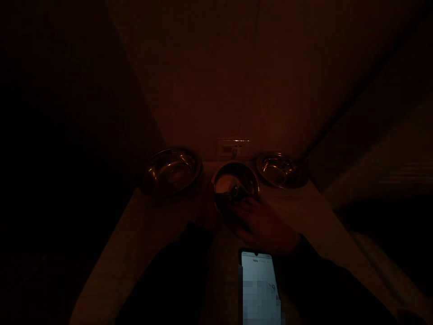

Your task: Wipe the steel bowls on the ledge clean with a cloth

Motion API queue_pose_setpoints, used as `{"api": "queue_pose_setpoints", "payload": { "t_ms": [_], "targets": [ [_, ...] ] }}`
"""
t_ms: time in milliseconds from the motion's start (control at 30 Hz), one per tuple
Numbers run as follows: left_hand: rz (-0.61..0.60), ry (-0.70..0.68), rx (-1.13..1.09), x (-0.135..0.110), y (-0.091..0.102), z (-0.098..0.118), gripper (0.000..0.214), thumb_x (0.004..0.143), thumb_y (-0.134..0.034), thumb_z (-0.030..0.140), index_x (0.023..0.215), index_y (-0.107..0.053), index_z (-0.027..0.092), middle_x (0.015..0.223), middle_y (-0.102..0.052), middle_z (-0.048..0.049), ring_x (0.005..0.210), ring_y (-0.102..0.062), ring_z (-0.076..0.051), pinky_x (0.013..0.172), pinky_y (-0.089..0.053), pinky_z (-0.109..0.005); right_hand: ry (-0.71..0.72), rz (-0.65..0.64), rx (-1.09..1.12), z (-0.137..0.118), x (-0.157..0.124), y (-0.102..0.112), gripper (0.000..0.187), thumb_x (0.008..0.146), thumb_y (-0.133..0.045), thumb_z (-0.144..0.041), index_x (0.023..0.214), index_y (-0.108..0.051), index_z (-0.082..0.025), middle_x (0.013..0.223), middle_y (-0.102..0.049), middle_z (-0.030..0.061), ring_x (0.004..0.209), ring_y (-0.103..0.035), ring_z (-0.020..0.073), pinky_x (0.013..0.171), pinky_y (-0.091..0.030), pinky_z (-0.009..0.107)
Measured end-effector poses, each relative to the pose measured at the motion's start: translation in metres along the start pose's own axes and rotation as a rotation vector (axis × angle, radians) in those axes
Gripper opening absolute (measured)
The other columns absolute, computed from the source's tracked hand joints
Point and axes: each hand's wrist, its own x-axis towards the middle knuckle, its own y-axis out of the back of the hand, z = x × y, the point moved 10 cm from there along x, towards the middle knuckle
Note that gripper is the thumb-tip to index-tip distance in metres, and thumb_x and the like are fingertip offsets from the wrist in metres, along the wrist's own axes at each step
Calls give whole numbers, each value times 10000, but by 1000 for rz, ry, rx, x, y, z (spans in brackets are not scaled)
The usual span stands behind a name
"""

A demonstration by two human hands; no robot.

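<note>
The scene is very dark. Three steel bowls stand in a row at the far end of a pale table [142, 234]. The middle bowl [237, 178] holds something white and what looks like a spoon. My right hand [265, 223] reaches in from a dark sleeve, with its fingers curled over this bowl's near rim. My left hand [207, 212] is barely visible at the bowl's left side, and its fingers are lost in the dark.
A wider steel bowl [171, 171] sits to the left and a shallower one [280, 170] to the right. A lit phone [259, 282] lies near me between my arms. A wall socket [233, 147] is behind the bowls. Walls close in on both sides.
</note>
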Motion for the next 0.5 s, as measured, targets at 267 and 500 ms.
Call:
{"api": "queue_pose_setpoints", "payload": {
  "t_ms": [267,500],
  "targets": [
    [41,85,-26,-3,-2,-5,423,903,-389,455,902,-685,154,863,-738,-40,939,-663,-200,961,-450,-328,21,16,39,-1,-1,-9,455,907,-483,-334,1322,-499,-148,1255,-600,117,1134,-512,289,971,-387,486],
    [-38,117,-10,-9,-5,-4,413,924,-364,395,846,-681,141,750,-722,-36,886,-669,-190,937,-466,-323,53,37,128,-11,3,-17,554,942,-431,-344,1414,-348,-66,1415,-456,167,1282,-413,278,1061,-357,451]
  ]
}}
